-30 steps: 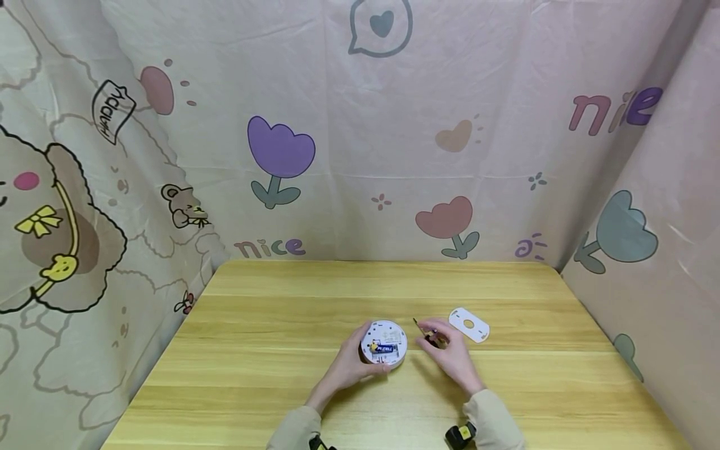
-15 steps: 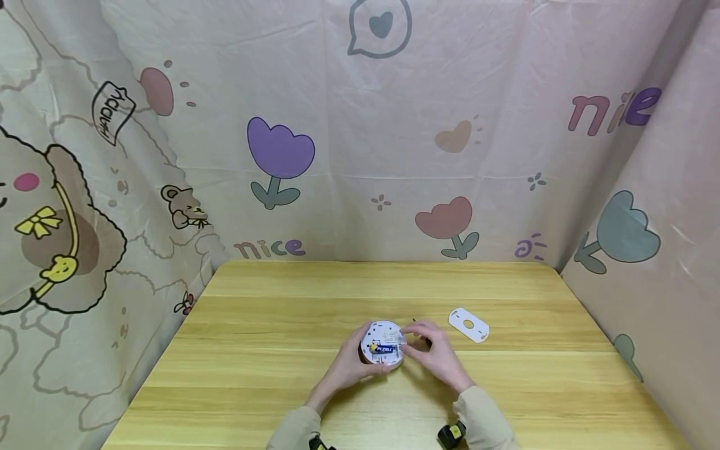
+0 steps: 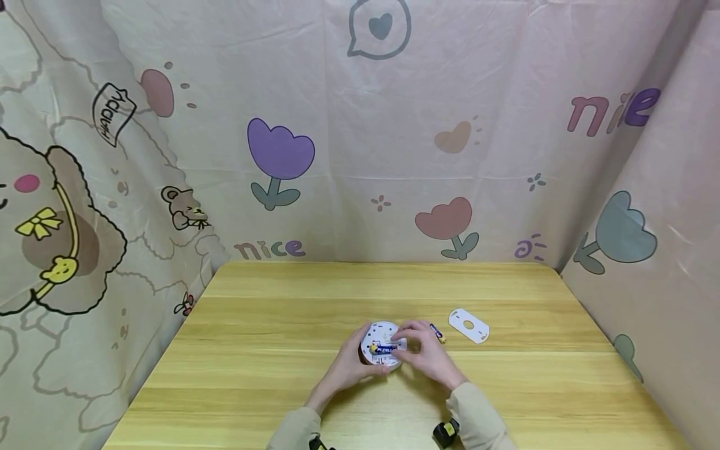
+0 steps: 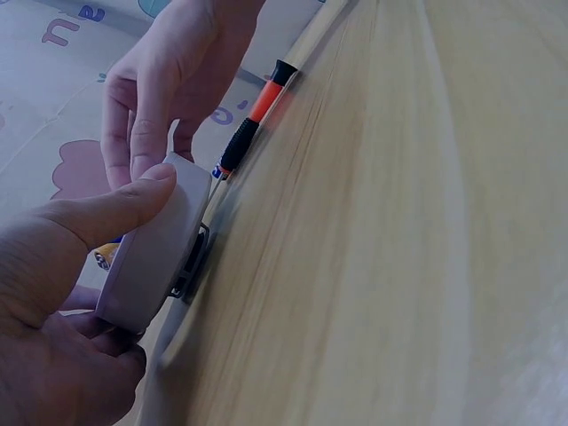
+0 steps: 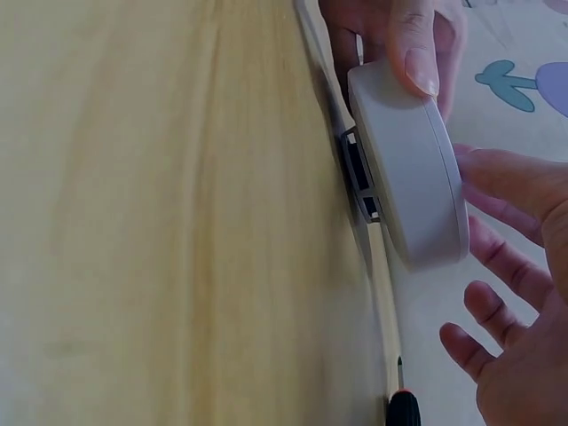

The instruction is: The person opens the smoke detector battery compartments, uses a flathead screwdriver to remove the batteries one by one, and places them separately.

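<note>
Round white device [image 3: 384, 344] lies back up (battery showing) near the counter's [image 3: 270, 350] front edge, about midway | left hand [image 3: 347, 364] grips its rim | right hand [image 3: 429, 353] fingertips on its top, fingers relaxed | screwdriver [image 3: 437, 332] and white cover plate [image 3: 469, 325] toward the right edge

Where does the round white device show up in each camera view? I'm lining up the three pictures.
Head: round white device at the table's near centre, between both hands.
Left wrist: lower left, on edge, under the left thumb.
Right wrist: right of centre, on edge, against the table.
Shared landmark: the screwdriver beside it, also in the left wrist and right wrist views.
</note>
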The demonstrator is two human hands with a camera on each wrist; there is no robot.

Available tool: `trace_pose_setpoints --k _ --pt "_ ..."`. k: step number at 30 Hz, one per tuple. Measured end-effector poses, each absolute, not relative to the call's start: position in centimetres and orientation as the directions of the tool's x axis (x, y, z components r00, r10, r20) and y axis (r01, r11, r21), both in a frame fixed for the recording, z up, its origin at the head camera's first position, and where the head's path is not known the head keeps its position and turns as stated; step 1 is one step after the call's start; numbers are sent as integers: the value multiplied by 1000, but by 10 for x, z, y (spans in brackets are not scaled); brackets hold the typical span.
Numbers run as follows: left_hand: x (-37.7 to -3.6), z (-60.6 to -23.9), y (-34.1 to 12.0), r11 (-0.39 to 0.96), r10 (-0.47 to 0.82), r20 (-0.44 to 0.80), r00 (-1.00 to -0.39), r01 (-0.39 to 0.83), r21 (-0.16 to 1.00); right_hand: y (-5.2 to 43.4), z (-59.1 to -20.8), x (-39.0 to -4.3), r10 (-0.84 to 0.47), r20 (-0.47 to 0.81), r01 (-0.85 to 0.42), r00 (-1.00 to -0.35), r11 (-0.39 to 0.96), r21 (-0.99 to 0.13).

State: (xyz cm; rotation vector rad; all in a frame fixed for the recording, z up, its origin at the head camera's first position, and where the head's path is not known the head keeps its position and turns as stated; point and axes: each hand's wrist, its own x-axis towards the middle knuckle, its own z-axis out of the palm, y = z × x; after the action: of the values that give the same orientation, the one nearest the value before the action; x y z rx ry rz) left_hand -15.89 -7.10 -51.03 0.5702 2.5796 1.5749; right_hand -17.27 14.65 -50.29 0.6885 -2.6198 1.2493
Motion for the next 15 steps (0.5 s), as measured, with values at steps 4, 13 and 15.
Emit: trace_pose_setpoints --k 4,13,15 --pt "-159 -511 -71 410 344 130 -930 273 870 144 -502 -173 -348 335 -480 -876 557 -677" --pt "-159 -510 -71 399 351 137 -926 280 873 139 -496 -175 -363 343 -499 -866 601 -624" --pt "-159 -509 -71 399 352 137 -926 281 873 138 -495 -176 -366 336 -496 -868 614 -614"
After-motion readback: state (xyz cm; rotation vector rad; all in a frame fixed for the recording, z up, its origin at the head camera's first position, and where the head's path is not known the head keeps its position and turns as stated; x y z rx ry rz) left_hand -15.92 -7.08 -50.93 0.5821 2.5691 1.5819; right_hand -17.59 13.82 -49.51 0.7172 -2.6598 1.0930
